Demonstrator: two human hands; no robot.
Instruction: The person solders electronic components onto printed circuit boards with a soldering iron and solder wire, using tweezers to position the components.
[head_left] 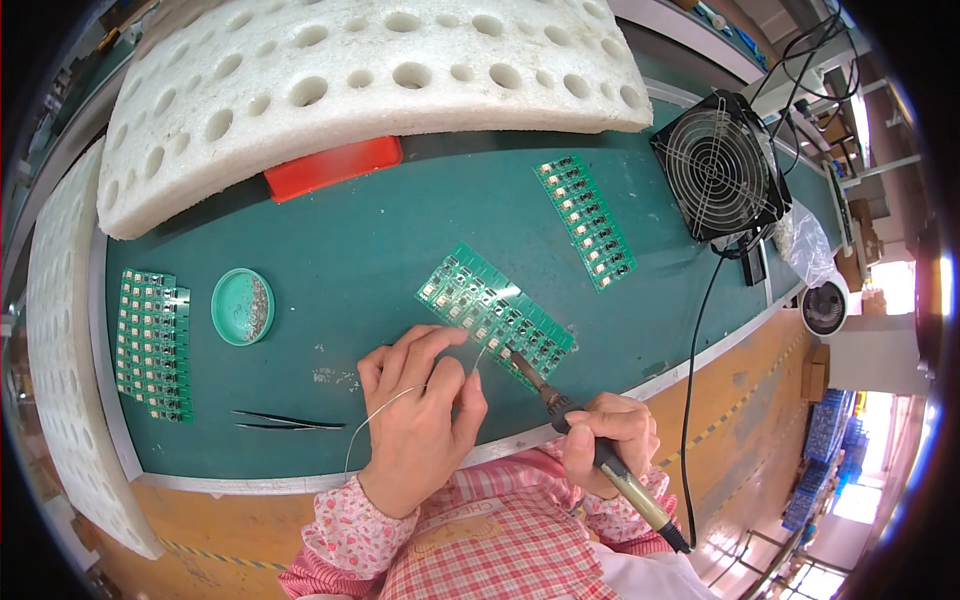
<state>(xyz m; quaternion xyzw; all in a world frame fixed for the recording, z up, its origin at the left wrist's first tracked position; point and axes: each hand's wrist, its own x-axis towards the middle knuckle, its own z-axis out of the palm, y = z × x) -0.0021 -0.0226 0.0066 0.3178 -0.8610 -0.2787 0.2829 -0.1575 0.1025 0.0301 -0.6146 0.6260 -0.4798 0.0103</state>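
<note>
A green circuit board panel (490, 300), lined with pale square parts and small dark ones, lies at a slant on the bench before me. In my right hand (615, 440) is a soldering iron (630, 485), its tip touching or just above the panel's near edge. My left hand (415, 410) pinches a thin solder wire (378, 410) between thumb and fingers. The wire's free end reaches up to the panel close to the iron tip. The left fingertips hover by the panel's near left edge; the exact contact at the joint is too small to see.
Circuit board panels lie at left (152, 345) and far right (586, 222). A round green dish (243, 307) holds small bits, with tweezers (288, 422) below it. White foam blocks (380, 105) and a red tray (335, 168) stand at the back, a black fan (715, 165) at right.
</note>
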